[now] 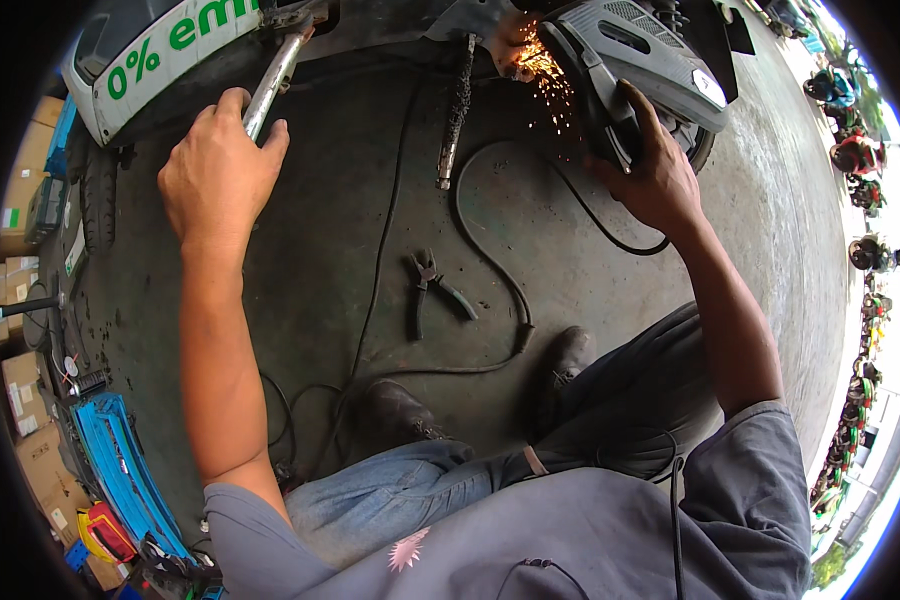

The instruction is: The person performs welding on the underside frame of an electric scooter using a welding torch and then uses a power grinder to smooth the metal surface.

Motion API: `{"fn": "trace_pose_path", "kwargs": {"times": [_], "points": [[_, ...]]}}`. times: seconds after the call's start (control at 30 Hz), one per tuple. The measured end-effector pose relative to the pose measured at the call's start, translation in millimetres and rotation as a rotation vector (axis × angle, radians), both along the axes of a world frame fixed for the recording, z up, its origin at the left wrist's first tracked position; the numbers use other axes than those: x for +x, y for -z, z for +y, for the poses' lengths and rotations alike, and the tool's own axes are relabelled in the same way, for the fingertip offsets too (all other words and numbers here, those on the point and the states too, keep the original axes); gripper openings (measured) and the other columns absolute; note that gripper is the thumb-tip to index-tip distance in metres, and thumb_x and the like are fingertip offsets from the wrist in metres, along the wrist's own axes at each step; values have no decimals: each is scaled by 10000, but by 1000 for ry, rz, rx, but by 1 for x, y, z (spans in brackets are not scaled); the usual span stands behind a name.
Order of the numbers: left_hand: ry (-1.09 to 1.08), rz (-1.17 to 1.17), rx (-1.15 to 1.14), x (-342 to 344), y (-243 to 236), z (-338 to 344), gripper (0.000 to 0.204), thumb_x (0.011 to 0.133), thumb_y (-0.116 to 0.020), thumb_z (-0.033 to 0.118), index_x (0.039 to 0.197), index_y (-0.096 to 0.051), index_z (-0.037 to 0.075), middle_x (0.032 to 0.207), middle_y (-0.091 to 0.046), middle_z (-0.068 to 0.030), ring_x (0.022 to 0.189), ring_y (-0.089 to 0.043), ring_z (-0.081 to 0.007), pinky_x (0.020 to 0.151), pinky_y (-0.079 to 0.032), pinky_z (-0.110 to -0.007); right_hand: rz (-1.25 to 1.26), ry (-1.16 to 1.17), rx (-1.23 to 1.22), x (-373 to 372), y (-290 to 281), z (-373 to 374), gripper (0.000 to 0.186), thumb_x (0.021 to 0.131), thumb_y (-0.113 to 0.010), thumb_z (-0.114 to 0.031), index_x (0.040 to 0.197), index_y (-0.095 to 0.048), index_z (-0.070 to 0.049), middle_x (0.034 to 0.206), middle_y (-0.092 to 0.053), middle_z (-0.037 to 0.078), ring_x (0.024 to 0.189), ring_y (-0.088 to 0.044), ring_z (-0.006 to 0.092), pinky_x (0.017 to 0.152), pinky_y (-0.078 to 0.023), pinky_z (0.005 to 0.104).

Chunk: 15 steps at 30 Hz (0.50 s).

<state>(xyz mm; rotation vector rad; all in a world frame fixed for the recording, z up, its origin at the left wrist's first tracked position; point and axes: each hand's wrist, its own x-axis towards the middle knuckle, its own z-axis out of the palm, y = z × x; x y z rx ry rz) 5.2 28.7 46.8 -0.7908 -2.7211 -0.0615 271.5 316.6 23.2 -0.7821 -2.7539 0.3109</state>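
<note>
My left hand [220, 175] is wrapped round a silver metal tube [275, 75] attached under the scooter body [380, 30], beside a white panel [150, 70] with green lettering. My right hand [650, 170] grips a black power tool [595, 85], probably a grinder; its working end is partly hidden. Orange sparks [540, 70] spray from dark metal [495, 35] at the tool's far end. Between my hands hangs a blackened, worn metal rod [455, 120]. Above the tool is a grey plastic cover [660, 60].
Pliers [435, 295] and black cables [495, 270] lie on the concrete floor [320, 250] between my hands and boots [395, 410]. A tyre [100, 195], cardboard boxes [25, 395] and blue parts [120, 470] line the left side. Rows of parked scooters [855, 155] stand far right.
</note>
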Motion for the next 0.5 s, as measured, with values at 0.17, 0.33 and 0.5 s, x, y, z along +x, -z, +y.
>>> {"fn": "trace_pose_path", "kwargs": {"times": [0.17, 0.33, 0.5], "points": [[-6, -7, -16, 0, -2, 0, 433, 884, -693, 431, 1195, -637, 135, 1022, -715, -87, 935, -713, -341, 783, -567, -470, -14, 1, -3, -1, 1, -2, 942, 772, -800, -421, 1546, -330, -161, 1301, -628, 206, 1165, -643, 366, 952, -521, 444], [7, -3, -1, 0, -1, -1, 439, 884, -693, 431, 1200, -637, 131, 1029, -716, -89, 934, -713, -344, 786, -569, -470, -11, -9, -5, -1, 1, -2, 938, 775, -797, -414, 1545, -329, -151, 1301, -626, 206, 1163, -642, 366, 950, -522, 445], [10, 9, -1, 0, 0, 0, 449, 884, -691, 430, 1212, -636, 129, 1037, -717, -90, 938, -713, -346, 790, -570, -470, -26, -10, 4, -1, -1, -2, 933, 781, -793, -411, 1544, -328, -141, 1297, -625, 210, 1164, -639, 372, 946, -522, 446]]}}
